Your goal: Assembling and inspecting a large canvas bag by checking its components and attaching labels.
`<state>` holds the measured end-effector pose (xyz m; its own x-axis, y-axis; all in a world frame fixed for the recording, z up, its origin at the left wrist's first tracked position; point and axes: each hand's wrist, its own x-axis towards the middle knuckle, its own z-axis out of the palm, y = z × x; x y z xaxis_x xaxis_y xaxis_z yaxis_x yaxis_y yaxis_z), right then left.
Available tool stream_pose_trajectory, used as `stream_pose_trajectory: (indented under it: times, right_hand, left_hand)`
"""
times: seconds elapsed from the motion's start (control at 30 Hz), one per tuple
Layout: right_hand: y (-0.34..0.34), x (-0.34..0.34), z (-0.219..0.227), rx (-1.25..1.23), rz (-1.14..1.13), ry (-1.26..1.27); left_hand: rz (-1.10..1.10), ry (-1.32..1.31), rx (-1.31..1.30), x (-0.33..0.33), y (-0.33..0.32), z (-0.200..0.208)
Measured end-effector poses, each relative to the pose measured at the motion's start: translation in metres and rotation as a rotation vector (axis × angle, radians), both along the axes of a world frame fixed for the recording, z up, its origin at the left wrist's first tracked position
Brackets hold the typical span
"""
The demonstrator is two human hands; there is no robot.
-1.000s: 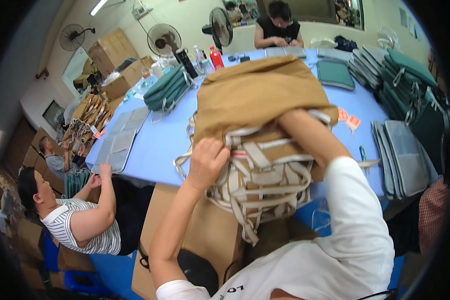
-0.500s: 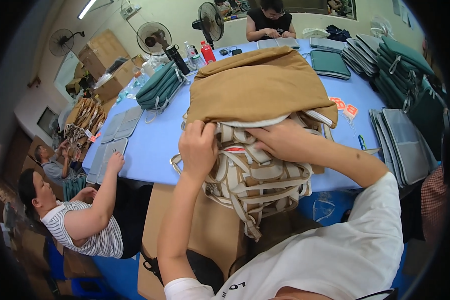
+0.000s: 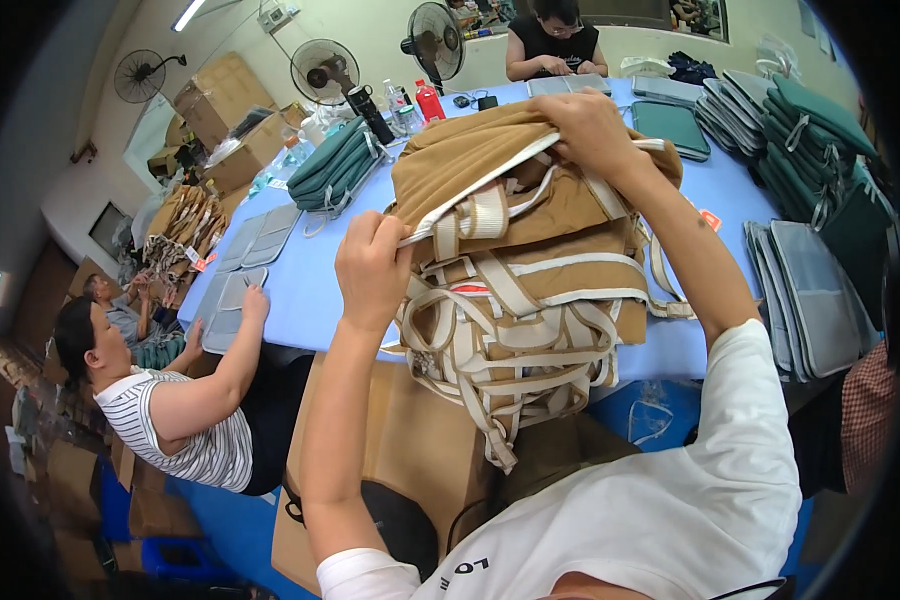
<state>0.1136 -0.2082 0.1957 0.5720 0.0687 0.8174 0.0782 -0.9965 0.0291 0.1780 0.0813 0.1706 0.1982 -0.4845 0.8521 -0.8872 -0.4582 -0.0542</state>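
A stack of tan canvas bags (image 3: pixel 530 250) with cream straps lies on the blue table (image 3: pixel 310 290) in front of me. My left hand (image 3: pixel 372 265) grips the cream-edged rim of the top tan bag (image 3: pixel 460 160) at its near left corner. My right hand (image 3: pixel 590 125) holds the same rim at the far side, lifted above the stack. The top bag is raised and folded back, showing the bags and straps beneath. Several cream straps (image 3: pixel 490 400) hang over the table's near edge.
A person in a striped shirt (image 3: pixel 185 420) sits at left, a hand on grey pads (image 3: pixel 250 260). Another person (image 3: pixel 555 40) works at the far end. Green bags (image 3: pixel 335 165), grey and green stacks (image 3: pixel 810 200), bottles (image 3: pixel 428 100), fans and cardboard boxes (image 3: pixel 230 110) surround the table.
Both hands have pulled the top bag's rim upward; the right hand moved from the stack's middle toward the far side, opening the bag wider.
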Motion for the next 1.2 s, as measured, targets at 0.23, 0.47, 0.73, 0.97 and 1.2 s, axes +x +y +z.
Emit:
stream_pose_trajectory:
  times: [0.23,0.47,0.73,0.97,1.2]
  right_hand:
    - [0.014,-0.014,-0.025,-0.192,0.251,0.103]
    - [0.064,-0.063,-0.028,-0.107,0.347,0.056]
    - [0.103,-0.012,-0.041,0.031,0.551,0.24]
    - [0.086,0.009,-0.049,0.314,0.627,0.634]
    - [0.096,-0.089,-0.032,-0.109,0.172,0.923]
  left_hand:
    - [0.009,0.128,-0.011,0.003,0.033,-0.043]
    - [0.052,0.119,-0.082,-0.005,0.023,-0.02]
    - [0.013,0.109,-0.152,-0.017,0.011,-0.018]
    - [0.054,0.132,-0.087,-0.015,0.031,-0.04]
    - [0.205,0.305,0.269,-0.035,0.056,-0.027]
